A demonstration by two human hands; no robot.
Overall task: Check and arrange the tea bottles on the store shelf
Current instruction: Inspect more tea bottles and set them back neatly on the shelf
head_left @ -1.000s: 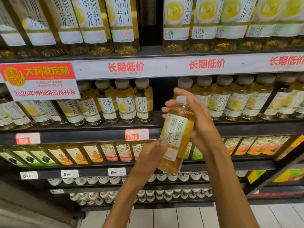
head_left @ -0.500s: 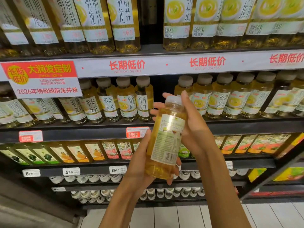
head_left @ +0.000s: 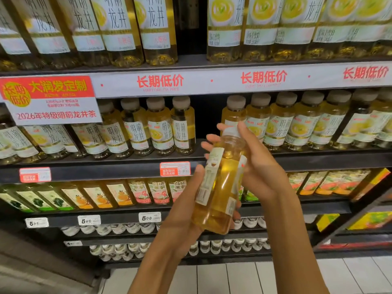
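Note:
I hold one small bottle of yellow tea (head_left: 220, 187) with a pale cap in front of the middle shelf (head_left: 131, 166). My left hand (head_left: 182, 211) cups its base and lower side. My right hand (head_left: 256, 162) wraps the neck and upper body from the right. The bottle leans slightly, its label seam and barcode edge turned toward me. Behind it, rows of matching tea bottles stand on the middle shelf, to the left (head_left: 159, 128) and to the right (head_left: 301, 124), with a dark gap (head_left: 207, 117) between them.
Larger tea bottles (head_left: 261, 28) fill the top shelf above a white price strip (head_left: 212, 81). A red and white sign (head_left: 53, 100) hangs at the left. Fruit tea bottles (head_left: 118, 196) lie on the lower shelf, white-capped bottles (head_left: 127, 228) below. White floor tiles (head_left: 233, 276) at the bottom.
The bottle has been rotated in my hands: its front label faced me, then the back label, and now the label seam does. My left hand slid under the base.

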